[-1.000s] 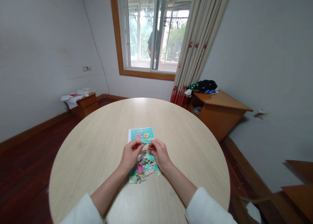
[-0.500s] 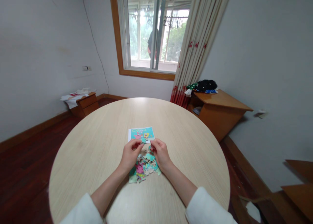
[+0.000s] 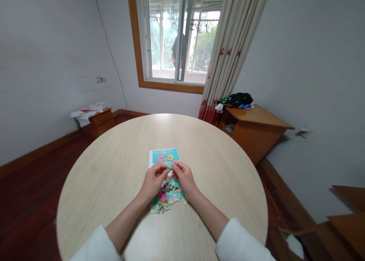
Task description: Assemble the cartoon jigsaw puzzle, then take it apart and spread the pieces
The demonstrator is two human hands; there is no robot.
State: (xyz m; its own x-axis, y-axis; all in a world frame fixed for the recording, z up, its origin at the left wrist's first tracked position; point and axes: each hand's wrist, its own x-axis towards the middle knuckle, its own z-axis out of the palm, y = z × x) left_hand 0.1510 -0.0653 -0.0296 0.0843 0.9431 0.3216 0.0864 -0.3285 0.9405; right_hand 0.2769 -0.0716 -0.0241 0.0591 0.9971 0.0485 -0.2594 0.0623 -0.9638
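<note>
On the round pale wooden table (image 3: 114, 177) lies a pile of loose cartoon jigsaw pieces (image 3: 168, 194), teal and pink. Just beyond it lies a small teal reference picture (image 3: 164, 155). My left hand (image 3: 152, 181) and my right hand (image 3: 184, 177) hover over the far end of the pile, fingertips almost touching each other. Both hands are pinched on small puzzle pieces, held close together between the pile and the picture. White sleeves cover both forearms near the bottom edge.
A wooden desk (image 3: 256, 128) with dark clothes (image 3: 238, 99) stands at the right wall beside a curtain (image 3: 228, 52). A low wooden cabinet (image 3: 99, 120) with papers sits at the left wall. A window (image 3: 176, 37) is straight ahead. Dark red floor surrounds the table.
My hands have drawn closer together and shifted slightly towards the picture, bringing their pinched pieces nearly into contact. The pile and the picture have not moved.
</note>
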